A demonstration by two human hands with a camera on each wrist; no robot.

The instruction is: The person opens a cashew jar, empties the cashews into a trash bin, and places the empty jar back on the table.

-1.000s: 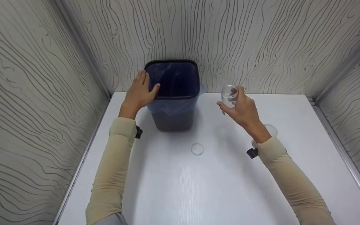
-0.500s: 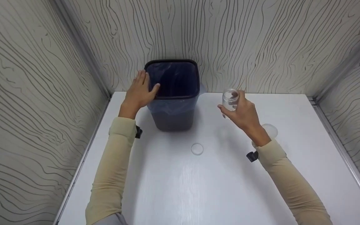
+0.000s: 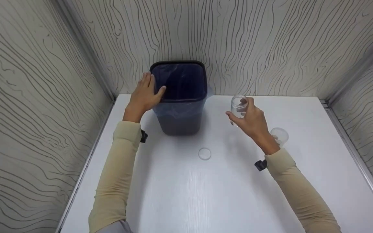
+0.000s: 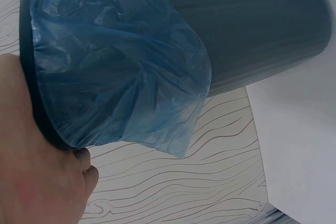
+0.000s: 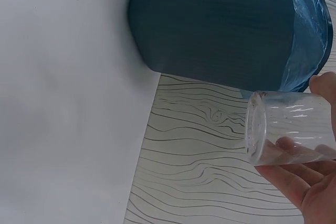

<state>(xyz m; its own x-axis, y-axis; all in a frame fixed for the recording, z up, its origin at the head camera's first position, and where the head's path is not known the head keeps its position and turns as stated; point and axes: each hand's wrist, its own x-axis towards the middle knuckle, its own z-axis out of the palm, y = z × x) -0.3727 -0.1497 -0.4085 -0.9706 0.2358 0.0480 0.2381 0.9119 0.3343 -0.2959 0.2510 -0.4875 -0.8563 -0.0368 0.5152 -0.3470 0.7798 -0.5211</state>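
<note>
Left hand [image 3: 145, 94] gripping rim of lined bin [image 3: 180, 97], right hand [image 3: 253, 119] grasping clear jar [image 3: 239, 105] above table [image 3: 206, 194], right of bin; risk: slick jar probably slipping from loose fingers.

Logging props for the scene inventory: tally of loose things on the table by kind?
Bin with blue liner: 1
Clear jars: 2, one in the right hand, one behind that wrist
Clear round lid: 1
Total: 4
</note>
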